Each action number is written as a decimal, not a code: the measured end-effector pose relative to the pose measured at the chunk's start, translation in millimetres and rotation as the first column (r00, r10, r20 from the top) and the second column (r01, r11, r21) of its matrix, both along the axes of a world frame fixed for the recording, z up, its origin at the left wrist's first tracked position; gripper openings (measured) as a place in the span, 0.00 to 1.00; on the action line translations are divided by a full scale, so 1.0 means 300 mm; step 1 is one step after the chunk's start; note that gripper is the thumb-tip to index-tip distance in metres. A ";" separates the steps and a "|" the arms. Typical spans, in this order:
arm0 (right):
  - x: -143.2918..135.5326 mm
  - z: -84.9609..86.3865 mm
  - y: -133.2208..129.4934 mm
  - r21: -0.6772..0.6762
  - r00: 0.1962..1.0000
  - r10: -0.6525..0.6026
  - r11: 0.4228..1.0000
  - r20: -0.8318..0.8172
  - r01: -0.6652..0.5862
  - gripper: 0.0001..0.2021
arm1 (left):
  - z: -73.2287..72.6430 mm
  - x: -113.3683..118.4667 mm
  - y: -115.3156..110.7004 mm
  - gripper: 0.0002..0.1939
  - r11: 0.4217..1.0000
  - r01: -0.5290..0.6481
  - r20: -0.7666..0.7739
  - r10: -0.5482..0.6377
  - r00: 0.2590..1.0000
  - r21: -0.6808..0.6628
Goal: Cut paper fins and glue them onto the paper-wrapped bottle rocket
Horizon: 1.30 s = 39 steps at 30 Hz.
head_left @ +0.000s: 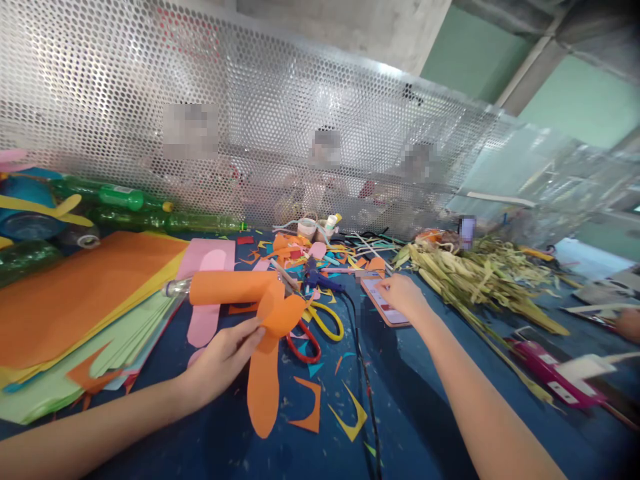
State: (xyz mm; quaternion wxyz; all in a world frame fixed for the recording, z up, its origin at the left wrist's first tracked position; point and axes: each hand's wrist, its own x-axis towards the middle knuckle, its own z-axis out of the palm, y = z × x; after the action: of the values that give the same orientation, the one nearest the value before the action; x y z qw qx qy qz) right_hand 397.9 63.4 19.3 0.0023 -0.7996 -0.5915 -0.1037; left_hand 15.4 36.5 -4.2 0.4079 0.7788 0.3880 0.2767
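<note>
Between its thumb and fingers my left hand [233, 353] pinches an orange paper cut-out [283, 317] with rounded lobes. Just behind lies a plastic bottle wrapped in orange paper [233, 287], its clear neck pointing left. A long rounded orange strip [263, 393] hangs below the fingers; whether it is joined to the cut-out I cannot tell. My right hand [404, 297] touches the screen of a smartphone [387, 310] lying on the table, a fingertip down and the palm empty. Scissors with a yellow handle [330, 322] and a red handle [307, 347] lie right of the cut-out.
Coloured paper sheets [95, 280] are stacked at left, with green bottles [120, 198] behind. A blue glue gun [320, 279] and its black cord [367, 380] lie mid-table among scraps. Dried husks [470, 280] and a pink power strip [555, 373] occupy the right. Perforated sheeting [300, 87] stands behind.
</note>
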 end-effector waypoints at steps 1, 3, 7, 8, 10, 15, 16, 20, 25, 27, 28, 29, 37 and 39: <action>0.000 -0.002 -0.001 0.009 1.000 0.003 1.000 -0.007 -0.002 0.13 | 0.000 0.000 0.000 0.16 1.000 -0.002 -0.003 0.002 1.000 -0.002; -0.001 -0.003 -0.002 0.039 1.000 0.011 0.999 -0.023 -0.010 0.13 | 0.000 0.000 -0.001 0.16 1.000 -0.005 -0.002 0.005 1.000 -0.004; -0.009 0.015 -0.004 0.155 0.997 0.039 0.988 -0.062 -0.029 0.15 | 0.001 -0.002 -0.002 0.16 1.000 -0.009 0.032 0.010 0.999 -0.024; -0.014 0.023 -0.005 0.195 0.996 0.053 0.980 -0.073 -0.038 0.15 | 0.002 -0.002 -0.002 0.16 1.000 -0.012 0.039 0.013 0.999 -0.026; -0.032 0.041 -0.007 0.272 0.990 0.099 0.960 -0.101 -0.068 0.16 | 0.003 -0.003 -0.002 0.15 1.000 -0.026 0.044 0.026 0.999 -0.013; -0.130 0.038 -0.011 0.346 0.932 0.310 0.909 -0.191 -0.231 0.15 | -0.008 -0.002 0.006 0.14 0.996 -0.076 0.059 0.074 0.995 0.036; -0.154 0.027 -0.012 0.342 0.913 0.354 0.899 -0.203 -0.272 0.14 | -0.012 -0.002 0.008 0.14 0.997 -0.072 0.069 0.070 0.995 0.030; -0.228 -0.031 -0.008 0.338 0.854 0.482 0.851 -0.197 -0.402 0.14 | -0.019 -0.001 0.014 0.17 1.000 -0.019 0.070 0.020 0.997 -0.011; -0.258 -0.085 0.024 0.300 0.805 0.562 0.814 -0.190 -0.497 0.20 | -0.001 0.003 0.000 0.12 0.980 0.198 -0.025 -0.198 0.980 -0.020; -0.266 -0.096 0.048 0.277 0.794 0.574 0.811 -0.203 -0.515 0.20 | 0.006 0.007 -0.007 0.11 0.972 0.232 -0.088 -0.233 0.968 -0.017; -0.272 -0.099 0.060 0.266 0.789 0.577 0.811 -0.210 -0.522 0.20 | 0.008 0.009 -0.009 0.11 0.971 0.238 -0.106 -0.239 0.965 -0.022; -0.278 -0.102 0.073 0.257 0.788 0.576 0.813 -0.218 -0.523 0.19 | 0.010 0.011 -0.009 0.11 0.971 0.238 -0.111 -0.240 0.964 -0.030; -0.332 -0.100 0.111 0.241 0.805 0.496 0.867 -0.326 -0.437 0.18 | -0.004 0.011 0.007 0.10 0.992 0.118 -0.030 -0.119 0.992 -0.043; -0.332 -0.096 0.106 0.225 0.787 0.481 0.876 -0.385 -0.426 0.21 | -0.007 0.009 0.006 0.09 0.993 0.112 -0.058 -0.110 0.992 0.021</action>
State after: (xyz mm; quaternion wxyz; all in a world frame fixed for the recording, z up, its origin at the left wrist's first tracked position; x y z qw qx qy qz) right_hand 298.4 95.1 -9.4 0.2077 -0.6347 -0.7432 0.0417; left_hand 17.9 38.4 -6.4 0.4019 0.8117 0.3519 0.2362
